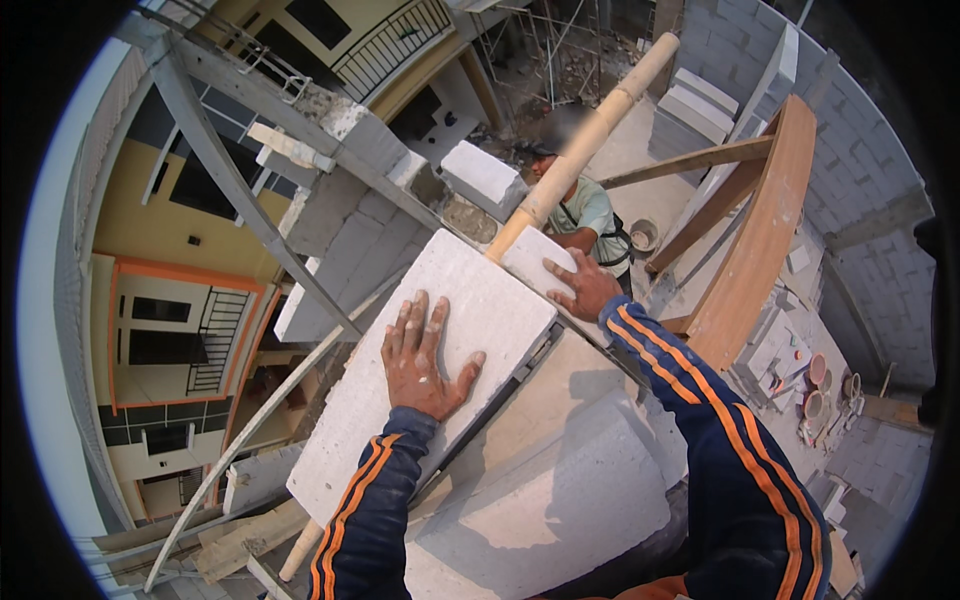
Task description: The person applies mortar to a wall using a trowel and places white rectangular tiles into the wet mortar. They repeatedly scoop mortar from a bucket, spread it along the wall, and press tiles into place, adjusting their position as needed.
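My left hand [420, 365] lies flat on a large white concrete block [475, 300], palm down with its dusty fingers spread and thumb out to the right. The block stretches diagonally from lower left to the centre. Against its far right end sits a smaller white block piece [528, 258]. My right hand [588, 285] rests on that piece, fingers apart and slightly bent over its top. A dark strip shows along the large block's near right side.
A bamboo pole [610, 120] runs diagonally beyond the blocks. Behind it a person in a light green shirt [597, 215] stands lower down. Another pale block [560, 520] lies below my arms. A curved wooden board [760, 240] stands at right, a diagonal beam [230, 190] at left.
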{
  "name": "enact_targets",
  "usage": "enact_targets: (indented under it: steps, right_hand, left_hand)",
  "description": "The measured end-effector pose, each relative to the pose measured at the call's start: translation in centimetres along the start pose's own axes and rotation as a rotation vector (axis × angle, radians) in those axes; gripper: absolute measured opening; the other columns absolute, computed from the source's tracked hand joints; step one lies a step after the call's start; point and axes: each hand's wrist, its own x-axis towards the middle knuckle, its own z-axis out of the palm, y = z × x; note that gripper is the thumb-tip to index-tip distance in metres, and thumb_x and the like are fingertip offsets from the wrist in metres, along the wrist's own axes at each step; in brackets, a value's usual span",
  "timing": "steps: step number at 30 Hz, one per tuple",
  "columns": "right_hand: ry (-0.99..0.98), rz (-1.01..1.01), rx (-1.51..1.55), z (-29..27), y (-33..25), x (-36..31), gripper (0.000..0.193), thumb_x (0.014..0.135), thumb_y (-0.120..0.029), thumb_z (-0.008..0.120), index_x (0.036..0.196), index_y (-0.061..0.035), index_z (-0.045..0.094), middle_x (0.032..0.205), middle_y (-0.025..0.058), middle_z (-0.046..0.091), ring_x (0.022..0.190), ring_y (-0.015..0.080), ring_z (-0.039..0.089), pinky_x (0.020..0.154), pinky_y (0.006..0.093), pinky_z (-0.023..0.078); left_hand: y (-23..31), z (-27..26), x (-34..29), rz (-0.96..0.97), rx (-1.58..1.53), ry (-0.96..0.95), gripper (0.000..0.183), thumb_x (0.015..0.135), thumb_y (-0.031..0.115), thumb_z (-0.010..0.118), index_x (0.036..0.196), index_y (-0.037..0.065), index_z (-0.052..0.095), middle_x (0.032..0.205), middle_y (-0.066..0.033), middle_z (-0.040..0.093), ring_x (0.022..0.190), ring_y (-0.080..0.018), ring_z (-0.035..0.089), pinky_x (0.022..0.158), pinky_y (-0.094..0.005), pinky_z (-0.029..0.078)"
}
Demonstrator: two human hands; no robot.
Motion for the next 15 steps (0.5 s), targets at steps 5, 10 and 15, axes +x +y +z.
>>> enact_targets:
  steps: [5,10,15]
  right_hand:
    - [-0.020,-0.003,0.017,-0.25,-0.02,0.03,0.060,0.095,-0.050,0.057,0.151,-0.0328,0.042,0.145,0.0257,0.039,0.130,0.0451,0.047,0.101,0.0545,0.048]
    - [0.039,-0.019,-0.004,-0.15,-0.20,-0.03,0.058,0.094,-0.049,0.058,0.148,-0.0324,0.045,0.139,0.0225,0.042,0.121,0.0416,0.051,0.095,0.0520,0.051]
    - [0.052,-0.038,-0.011,0.13,-0.09,0.05,0.058,0.095,-0.050,0.056,0.149,-0.0323,0.043,0.139,0.0230,0.041,0.121,0.0423,0.051,0.094,0.0527,0.052]
  left_hand:
    - [0.01,0.03,-0.05,0.008,-0.006,0.018,0.082,0.080,0.053,0.067,0.150,0.019,0.043,0.157,-0.0138,0.037,0.147,-0.0329,0.030,0.120,-0.0530,0.021]
    - [-0.05,0.03,-0.19,0.004,-0.003,0.010,0.082,0.082,0.057,0.065,0.151,0.019,0.041,0.158,-0.0139,0.035,0.148,-0.0327,0.027,0.121,-0.0522,0.019]
    - [0.01,-0.12,-0.15,0.004,-0.010,-0.002,0.082,0.082,0.058,0.063,0.151,0.019,0.041,0.159,-0.0144,0.033,0.149,-0.0329,0.025,0.122,-0.0527,0.018]
